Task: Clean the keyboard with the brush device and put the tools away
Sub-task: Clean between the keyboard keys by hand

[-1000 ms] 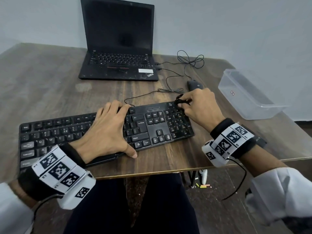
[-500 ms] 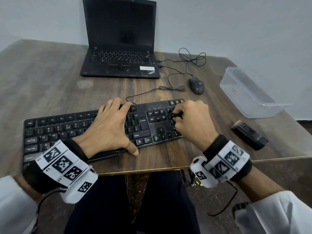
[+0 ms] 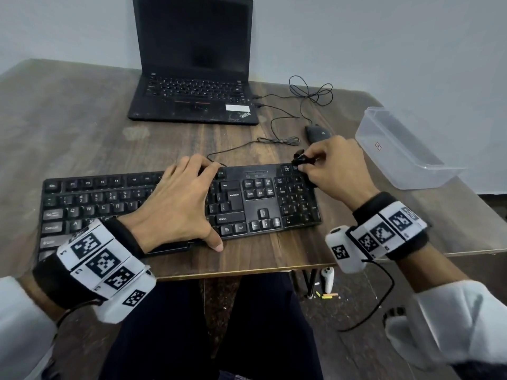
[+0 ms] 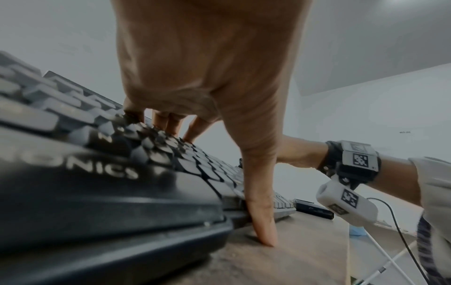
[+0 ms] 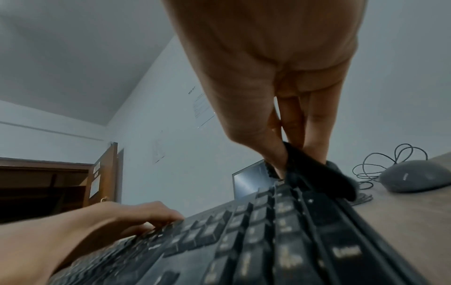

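**Brushing the keypad's far corner**

Right hand (image 3: 338,171) pinched on brush (image 5: 314,171), bristles at top right corner of keyboard (image 3: 247,204). Left hand (image 3: 178,204) spread flat across middle keys, thumb on table (image 3: 82,127), pinning the board. Box (image 3: 397,152) open, well right, for stowing. Risks, as judged: brush sliding off the edge into mouse (image 3: 317,133) or cable; thin pinch slipping; board skidding if left eases off.
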`<state>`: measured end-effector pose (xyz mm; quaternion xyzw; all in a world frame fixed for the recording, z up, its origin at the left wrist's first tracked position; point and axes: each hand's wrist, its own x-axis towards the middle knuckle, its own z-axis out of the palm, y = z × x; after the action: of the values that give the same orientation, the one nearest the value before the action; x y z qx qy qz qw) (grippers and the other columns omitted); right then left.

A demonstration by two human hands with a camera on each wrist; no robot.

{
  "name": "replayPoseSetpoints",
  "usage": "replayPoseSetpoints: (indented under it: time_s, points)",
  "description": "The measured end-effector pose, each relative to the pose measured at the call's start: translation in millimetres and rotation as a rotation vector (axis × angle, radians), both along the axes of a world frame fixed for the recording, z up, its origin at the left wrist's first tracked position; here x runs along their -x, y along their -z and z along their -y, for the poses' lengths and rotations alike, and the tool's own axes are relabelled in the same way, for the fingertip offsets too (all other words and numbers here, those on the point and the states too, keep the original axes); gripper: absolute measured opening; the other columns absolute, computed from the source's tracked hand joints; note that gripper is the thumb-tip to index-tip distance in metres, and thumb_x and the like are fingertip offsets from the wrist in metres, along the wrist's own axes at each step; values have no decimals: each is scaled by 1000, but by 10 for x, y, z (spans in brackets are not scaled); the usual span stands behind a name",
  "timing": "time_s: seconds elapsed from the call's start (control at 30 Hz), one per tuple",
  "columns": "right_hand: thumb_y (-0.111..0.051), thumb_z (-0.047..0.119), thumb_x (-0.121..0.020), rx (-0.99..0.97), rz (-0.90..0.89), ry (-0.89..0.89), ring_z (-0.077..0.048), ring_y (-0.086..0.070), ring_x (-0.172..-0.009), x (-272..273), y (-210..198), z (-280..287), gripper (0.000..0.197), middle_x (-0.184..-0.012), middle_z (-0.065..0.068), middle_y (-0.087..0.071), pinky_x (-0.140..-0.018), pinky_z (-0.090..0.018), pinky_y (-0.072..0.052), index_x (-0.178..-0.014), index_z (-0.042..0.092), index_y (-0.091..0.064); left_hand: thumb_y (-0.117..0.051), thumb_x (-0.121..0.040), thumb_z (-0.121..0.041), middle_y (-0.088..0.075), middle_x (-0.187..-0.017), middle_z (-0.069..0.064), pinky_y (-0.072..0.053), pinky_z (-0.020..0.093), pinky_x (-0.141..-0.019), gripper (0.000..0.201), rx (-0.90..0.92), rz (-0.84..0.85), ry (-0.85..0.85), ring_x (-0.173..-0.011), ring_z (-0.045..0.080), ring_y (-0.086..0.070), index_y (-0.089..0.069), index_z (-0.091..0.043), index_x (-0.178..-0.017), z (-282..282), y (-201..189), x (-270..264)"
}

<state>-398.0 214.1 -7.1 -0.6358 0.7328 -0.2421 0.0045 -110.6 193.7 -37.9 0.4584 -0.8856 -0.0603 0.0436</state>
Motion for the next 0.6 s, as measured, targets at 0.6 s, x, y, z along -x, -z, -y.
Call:
replayPoseSetpoints:
  time_s: [0.6]
  points:
    - [-81, 17, -86, 72, 116, 142, -7, -71, -77, -87, 249, -793, 16, -86, 9, -79, -77, -19, -58, -99, 26, -84, -76, -27, -89, -37, -134, -3, -36, 38, -104, 151, -9, -1, -38, -118, 16, -34, -35, -13, -150, 55, 38, -36]
